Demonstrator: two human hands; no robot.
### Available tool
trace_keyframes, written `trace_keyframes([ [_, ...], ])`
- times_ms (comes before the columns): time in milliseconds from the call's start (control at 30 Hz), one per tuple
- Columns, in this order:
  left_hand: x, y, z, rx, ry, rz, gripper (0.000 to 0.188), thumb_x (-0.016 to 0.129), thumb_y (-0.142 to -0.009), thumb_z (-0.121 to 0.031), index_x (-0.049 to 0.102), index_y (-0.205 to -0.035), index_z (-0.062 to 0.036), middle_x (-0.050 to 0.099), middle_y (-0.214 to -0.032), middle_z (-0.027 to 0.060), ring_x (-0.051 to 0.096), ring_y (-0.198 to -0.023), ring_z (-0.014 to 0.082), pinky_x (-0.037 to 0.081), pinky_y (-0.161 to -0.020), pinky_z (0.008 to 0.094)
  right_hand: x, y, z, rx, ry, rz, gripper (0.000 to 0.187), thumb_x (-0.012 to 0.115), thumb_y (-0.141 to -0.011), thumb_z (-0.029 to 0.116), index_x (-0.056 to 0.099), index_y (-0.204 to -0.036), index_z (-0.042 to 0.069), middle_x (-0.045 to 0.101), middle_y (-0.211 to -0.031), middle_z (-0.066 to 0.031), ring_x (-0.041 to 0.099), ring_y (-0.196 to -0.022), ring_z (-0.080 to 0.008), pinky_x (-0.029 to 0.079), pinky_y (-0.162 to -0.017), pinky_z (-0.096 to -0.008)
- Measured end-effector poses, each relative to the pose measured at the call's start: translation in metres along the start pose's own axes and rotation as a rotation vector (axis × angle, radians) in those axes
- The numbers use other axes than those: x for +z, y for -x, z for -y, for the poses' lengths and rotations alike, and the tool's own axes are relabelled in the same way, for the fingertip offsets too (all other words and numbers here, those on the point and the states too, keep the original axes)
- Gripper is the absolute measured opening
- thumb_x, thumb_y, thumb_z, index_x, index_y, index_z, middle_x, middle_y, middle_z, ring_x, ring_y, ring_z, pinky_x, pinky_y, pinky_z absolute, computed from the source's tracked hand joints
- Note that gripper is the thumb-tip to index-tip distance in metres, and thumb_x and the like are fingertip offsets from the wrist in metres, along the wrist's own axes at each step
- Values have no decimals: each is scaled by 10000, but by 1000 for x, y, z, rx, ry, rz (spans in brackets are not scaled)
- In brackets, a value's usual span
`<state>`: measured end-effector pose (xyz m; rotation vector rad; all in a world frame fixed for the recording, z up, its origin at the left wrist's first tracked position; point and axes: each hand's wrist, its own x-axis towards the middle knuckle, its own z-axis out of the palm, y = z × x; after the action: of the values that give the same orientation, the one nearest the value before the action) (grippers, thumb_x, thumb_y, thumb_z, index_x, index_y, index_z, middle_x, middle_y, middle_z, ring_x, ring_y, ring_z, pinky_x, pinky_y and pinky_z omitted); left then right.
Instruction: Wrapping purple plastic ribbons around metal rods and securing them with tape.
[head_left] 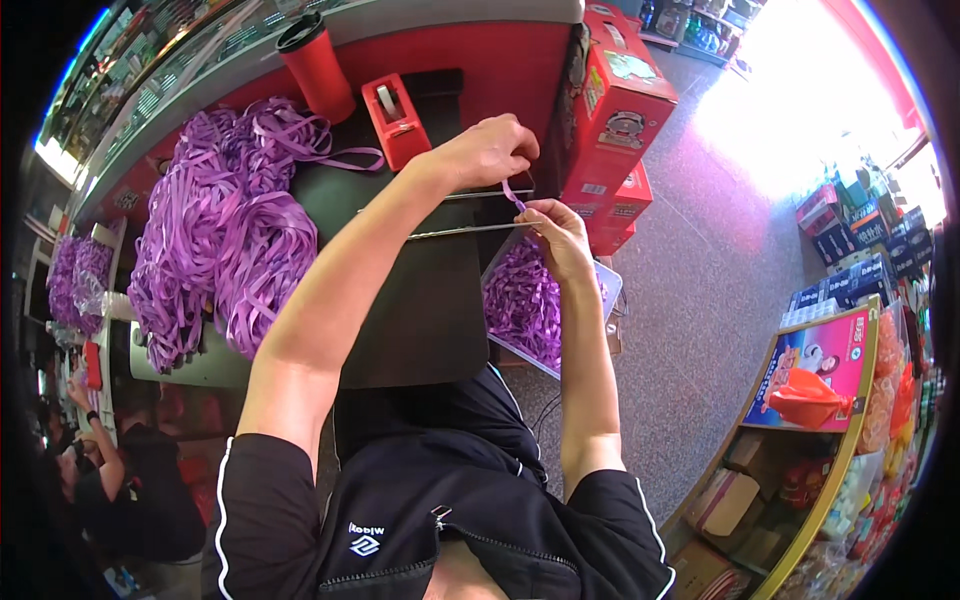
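Observation:
A short length of purple ribbon strap (512, 196) runs between my two hands, beside the ends of thin metal rods (450, 233) that reach over the dark table's right edge. The fingers of my left hand (487, 155) are curled closed at the strap's upper end; their tips are partly hidden. Below it, my right hand (556, 238) pinches the strap's lower end close to the tip of the nearer rod. A large tangled heap of purple ribbon straps (215, 220) covers the table's left side. More purple straps (525, 305) fill a pale bin below my right hand.
A red tape dispenser (400, 130) and a red tumbler (318, 75) stand at the table's back. Red boxes (625, 110) are stacked to the right. A gold-edged display case (815, 390) stands at the far right. Another person (130, 490) is at the lower left.

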<state>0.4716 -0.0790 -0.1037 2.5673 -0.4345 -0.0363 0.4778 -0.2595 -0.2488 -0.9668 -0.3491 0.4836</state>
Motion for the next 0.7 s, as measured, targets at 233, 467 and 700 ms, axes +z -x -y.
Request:
trace_keyframes([
  [233, 21, 48, -11, -251, 162, -292, 197, 630, -816, -145, 686, -933, 3, 655, -881, 162, 653, -846, 291, 497, -790, 378, 29, 1, -20, -53, -95, -138, 133, 668, -881, 102, 645, -988, 27, 687, -869, -73, 631, -741, -94, 465, -644, -183],
  [467, 48, 60, 8, -201, 91, -498, 190, 654, -795, -161, 699, -899, -9, 659, -917, 160, 644, -886, 308, 491, -794, 380, 60, 6, -35, -78, -205, -230, 169, 663, -892, 134, 635, -995, 3, 674, -849, -51, 556, -659, -53, 416, -581, -170],
  [700, 54, 60, 24, -78, 89, -448, 185, 628, -824, -188, 725, -909, -56, 672, -1009, 90, 578, -1053, 280, 420, -922, 384, 48, 8, -27, -206, 185, -294, 215, 628, -910, 135, 635, -1066, -13, 650, -887, -12, 551, -746, -59, 441, -669, -195],
])
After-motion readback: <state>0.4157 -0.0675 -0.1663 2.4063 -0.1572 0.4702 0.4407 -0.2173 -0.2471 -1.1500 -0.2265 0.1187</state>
